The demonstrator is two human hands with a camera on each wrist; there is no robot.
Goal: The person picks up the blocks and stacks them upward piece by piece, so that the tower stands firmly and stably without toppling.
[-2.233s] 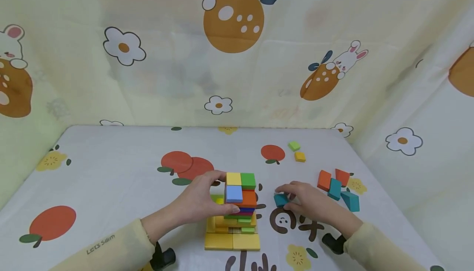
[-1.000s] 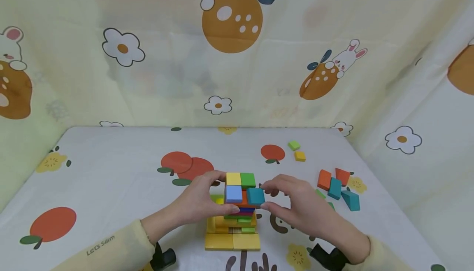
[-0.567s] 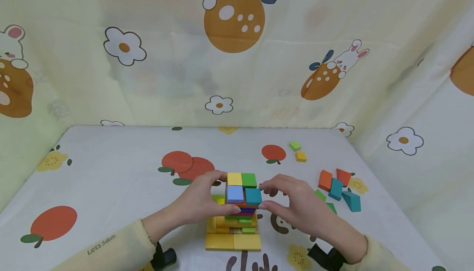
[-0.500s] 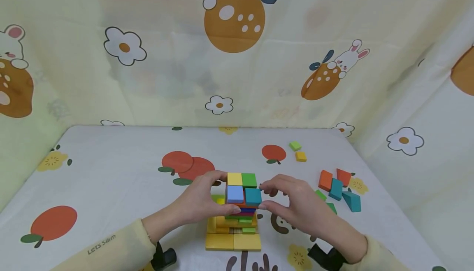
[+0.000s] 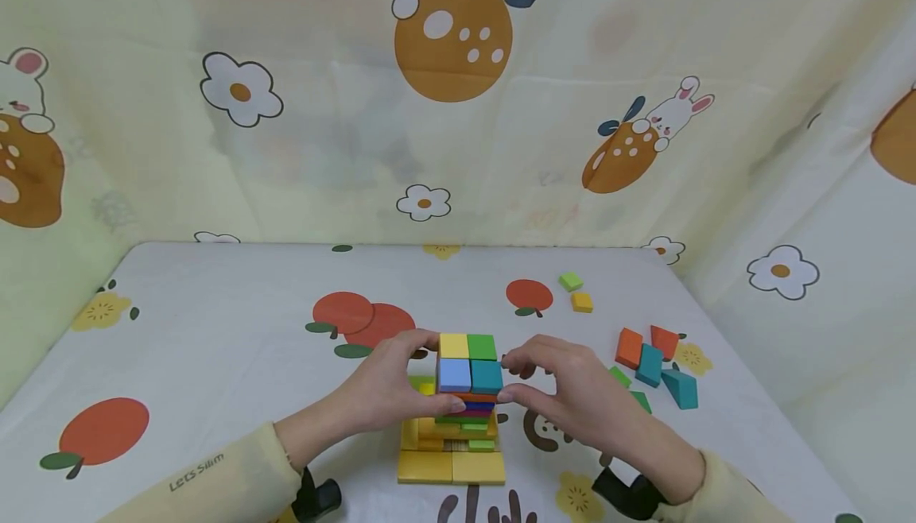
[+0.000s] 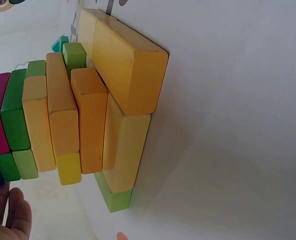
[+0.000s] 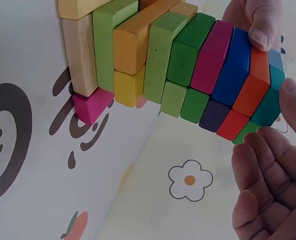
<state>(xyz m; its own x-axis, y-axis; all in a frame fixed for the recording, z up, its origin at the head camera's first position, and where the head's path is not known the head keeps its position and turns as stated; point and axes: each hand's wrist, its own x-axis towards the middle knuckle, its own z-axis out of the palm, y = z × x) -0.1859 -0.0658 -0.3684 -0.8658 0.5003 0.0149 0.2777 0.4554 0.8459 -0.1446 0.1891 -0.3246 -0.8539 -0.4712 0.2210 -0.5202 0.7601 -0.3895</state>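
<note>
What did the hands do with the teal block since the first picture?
The right hand picked the teal block up off the table, carried it left and set it on top of the tower, beside the blue block. Its fingers still touch it. The left hand kept gripping the tower; the loose blocks stayed put.

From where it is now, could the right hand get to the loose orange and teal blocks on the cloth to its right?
Probably yes. The right hand is at the stack's teal block, and the loose orange and teal blocks lie uncovered to its right, with only a small green piece between.
</note>
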